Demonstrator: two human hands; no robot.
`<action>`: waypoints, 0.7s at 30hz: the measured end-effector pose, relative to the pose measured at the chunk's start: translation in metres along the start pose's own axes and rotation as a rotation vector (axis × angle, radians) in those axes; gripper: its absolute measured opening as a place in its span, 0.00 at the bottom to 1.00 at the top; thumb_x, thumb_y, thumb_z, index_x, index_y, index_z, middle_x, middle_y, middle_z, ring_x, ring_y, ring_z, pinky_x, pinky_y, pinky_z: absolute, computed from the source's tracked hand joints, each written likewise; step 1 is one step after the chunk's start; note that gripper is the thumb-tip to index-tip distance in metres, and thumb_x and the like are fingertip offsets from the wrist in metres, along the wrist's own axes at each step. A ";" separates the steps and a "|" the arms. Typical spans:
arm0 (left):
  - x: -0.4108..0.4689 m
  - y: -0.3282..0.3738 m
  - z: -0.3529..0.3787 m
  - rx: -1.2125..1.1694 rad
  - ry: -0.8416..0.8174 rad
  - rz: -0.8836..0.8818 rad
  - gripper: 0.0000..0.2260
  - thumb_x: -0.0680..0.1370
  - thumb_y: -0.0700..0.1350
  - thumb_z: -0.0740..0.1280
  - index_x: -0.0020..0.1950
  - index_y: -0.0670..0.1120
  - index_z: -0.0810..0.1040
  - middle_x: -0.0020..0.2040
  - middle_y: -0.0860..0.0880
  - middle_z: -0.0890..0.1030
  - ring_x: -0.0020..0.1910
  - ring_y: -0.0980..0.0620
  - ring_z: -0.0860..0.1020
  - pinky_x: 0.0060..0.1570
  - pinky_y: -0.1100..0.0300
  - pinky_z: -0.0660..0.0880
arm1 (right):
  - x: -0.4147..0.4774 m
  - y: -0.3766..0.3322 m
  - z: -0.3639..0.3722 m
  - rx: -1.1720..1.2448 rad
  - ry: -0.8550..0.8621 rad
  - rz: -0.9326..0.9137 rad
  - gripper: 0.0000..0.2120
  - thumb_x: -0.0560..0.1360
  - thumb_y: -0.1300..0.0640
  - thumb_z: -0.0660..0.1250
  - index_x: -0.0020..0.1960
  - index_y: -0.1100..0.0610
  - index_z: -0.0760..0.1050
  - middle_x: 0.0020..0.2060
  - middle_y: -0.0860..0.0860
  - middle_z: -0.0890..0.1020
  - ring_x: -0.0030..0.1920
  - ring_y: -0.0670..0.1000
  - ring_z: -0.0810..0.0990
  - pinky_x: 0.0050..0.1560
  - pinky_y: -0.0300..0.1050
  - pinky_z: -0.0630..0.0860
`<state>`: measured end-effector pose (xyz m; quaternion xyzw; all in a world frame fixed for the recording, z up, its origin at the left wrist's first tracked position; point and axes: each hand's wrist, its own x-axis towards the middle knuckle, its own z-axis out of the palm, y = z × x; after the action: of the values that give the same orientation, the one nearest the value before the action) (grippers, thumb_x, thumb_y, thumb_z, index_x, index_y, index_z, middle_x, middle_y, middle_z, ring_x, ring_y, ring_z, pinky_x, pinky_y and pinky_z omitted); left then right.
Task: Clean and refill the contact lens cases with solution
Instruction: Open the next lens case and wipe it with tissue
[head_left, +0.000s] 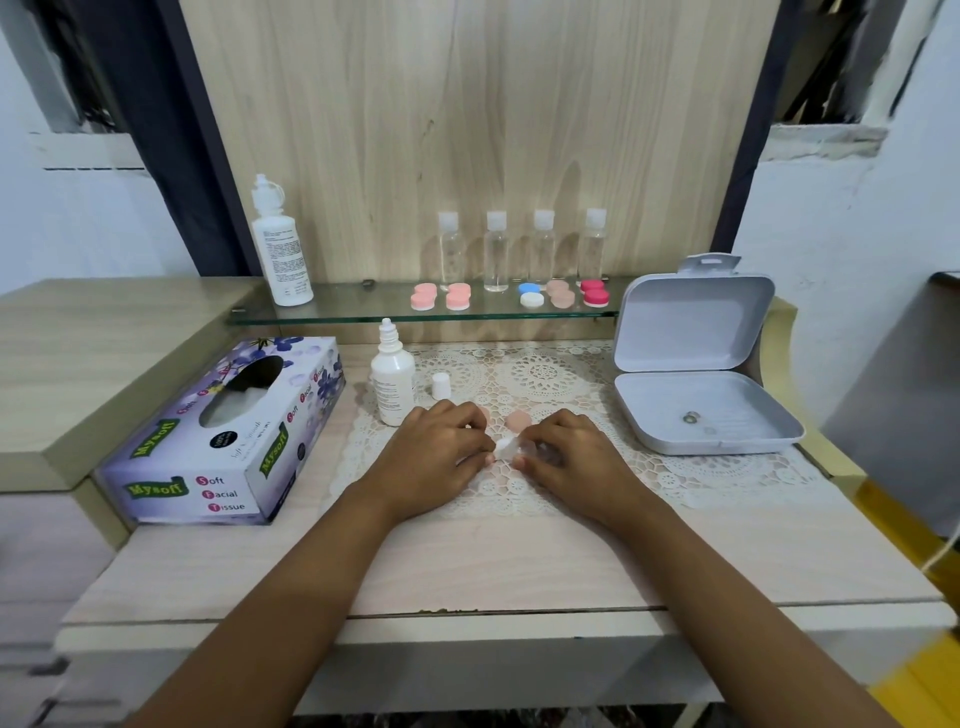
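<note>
Left hand (436, 457) pinches white wad (503, 447); right hand (576, 462) grips clear case (541, 452); cap (518, 420) off, just beyond; wiping judged underway; refill outstanding; open bottle (393, 379) beyond left hand.

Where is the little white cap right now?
In the head view, the little white cap stands on the lace mat, left of the middle. It is just right of the small white bottle and behind the left hand.

- Left hand (436, 452): bare, with short nails just visible at the fingertips.
- Right hand (571, 457): bare, likewise.
- Left forearm (291, 597) and right forearm (727, 582): bare along their whole visible length.
</note>
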<state>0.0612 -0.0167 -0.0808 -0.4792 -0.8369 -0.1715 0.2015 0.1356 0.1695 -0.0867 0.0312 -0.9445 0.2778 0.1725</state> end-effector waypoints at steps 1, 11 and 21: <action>0.001 -0.001 0.001 -0.041 -0.001 -0.019 0.13 0.74 0.53 0.61 0.45 0.50 0.83 0.45 0.56 0.76 0.44 0.53 0.73 0.41 0.56 0.64 | 0.000 0.000 0.000 -0.001 0.002 -0.002 0.11 0.73 0.49 0.69 0.51 0.53 0.80 0.44 0.45 0.72 0.52 0.50 0.72 0.57 0.48 0.69; -0.001 -0.002 0.001 0.115 0.005 0.054 0.14 0.75 0.54 0.58 0.43 0.52 0.83 0.44 0.55 0.77 0.40 0.53 0.75 0.37 0.59 0.64 | 0.001 -0.001 -0.001 -0.009 -0.008 0.001 0.11 0.73 0.49 0.69 0.52 0.53 0.80 0.44 0.46 0.72 0.52 0.51 0.72 0.56 0.46 0.69; 0.001 0.003 0.002 -0.037 -0.025 -0.030 0.12 0.75 0.53 0.61 0.44 0.48 0.80 0.43 0.57 0.73 0.42 0.53 0.71 0.42 0.56 0.68 | 0.001 0.000 0.001 -0.016 -0.013 0.017 0.11 0.73 0.48 0.68 0.52 0.53 0.79 0.44 0.46 0.72 0.52 0.51 0.72 0.56 0.49 0.69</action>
<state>0.0624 -0.0134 -0.0820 -0.4724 -0.8431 -0.1839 0.1797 0.1347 0.1691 -0.0869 0.0235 -0.9481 0.2713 0.1643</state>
